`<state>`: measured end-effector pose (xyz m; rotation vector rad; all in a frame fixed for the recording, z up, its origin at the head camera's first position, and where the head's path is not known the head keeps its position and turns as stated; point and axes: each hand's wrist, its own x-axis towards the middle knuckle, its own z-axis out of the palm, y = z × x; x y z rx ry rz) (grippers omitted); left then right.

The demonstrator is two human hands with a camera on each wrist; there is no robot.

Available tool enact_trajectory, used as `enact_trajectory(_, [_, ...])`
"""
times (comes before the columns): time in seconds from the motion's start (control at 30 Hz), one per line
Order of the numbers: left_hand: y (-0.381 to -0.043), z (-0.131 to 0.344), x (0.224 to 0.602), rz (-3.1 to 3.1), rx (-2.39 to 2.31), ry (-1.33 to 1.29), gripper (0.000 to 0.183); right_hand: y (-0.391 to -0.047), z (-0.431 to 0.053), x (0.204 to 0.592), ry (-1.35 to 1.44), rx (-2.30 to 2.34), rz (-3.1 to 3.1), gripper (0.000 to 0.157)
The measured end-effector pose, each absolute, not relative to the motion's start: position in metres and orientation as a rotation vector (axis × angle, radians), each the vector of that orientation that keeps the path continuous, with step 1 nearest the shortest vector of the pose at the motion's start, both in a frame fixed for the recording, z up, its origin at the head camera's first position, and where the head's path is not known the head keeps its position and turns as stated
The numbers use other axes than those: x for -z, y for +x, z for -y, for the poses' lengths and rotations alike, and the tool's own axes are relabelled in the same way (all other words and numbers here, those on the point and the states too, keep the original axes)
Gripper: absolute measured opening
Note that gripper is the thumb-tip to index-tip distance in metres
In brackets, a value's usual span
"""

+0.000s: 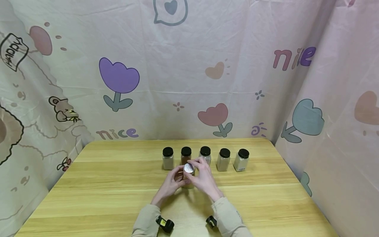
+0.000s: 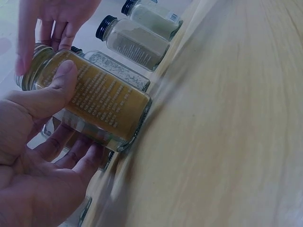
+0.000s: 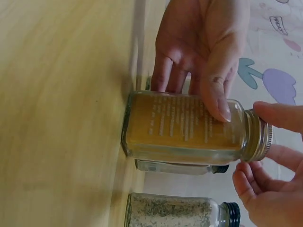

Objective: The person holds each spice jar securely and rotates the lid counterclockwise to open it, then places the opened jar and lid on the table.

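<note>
A square glass spice jar (image 3: 184, 127) of yellow-brown powder, printed with lines of pale text, stands upright on the table. My left hand (image 1: 171, 183) grips its body, thumb on one face and fingers round the far side. The fingers and thumb of my right hand (image 1: 205, 177) pinch the silver-coloured lid (image 1: 189, 168) at the neck. Just behind my hands is a row of black-capped jars, among them a jar of reddish-brown contents (image 1: 186, 154) and a clear jar (image 1: 205, 152), both partly hidden.
Other black-capped jars in the row are a greyish jar (image 1: 168, 162) on the left, a pale jar (image 1: 223, 162) and a whitish jar (image 1: 241, 162) on the right. The wooden table (image 1: 103, 184) ends at a printed cloth backdrop (image 1: 165, 115), with cloth on both sides.
</note>
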<state>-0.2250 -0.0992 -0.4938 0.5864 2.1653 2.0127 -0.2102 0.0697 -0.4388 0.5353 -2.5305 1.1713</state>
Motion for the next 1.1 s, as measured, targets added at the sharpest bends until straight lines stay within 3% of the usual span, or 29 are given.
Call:
enact_trajectory(0.7, [-0.226,0.115,0.491,-2.219,-1.940,0.700,0.061,-0.212,-0.078,0.438,0.899,-1.380,2.530,0.047])
enact_trajectory(1.1, [-0.219,0.138,0.486,-2.315,-1.916,0.551,0.062,-0.218,-0.078,0.446,0.935,-1.624,2.452,0.040])
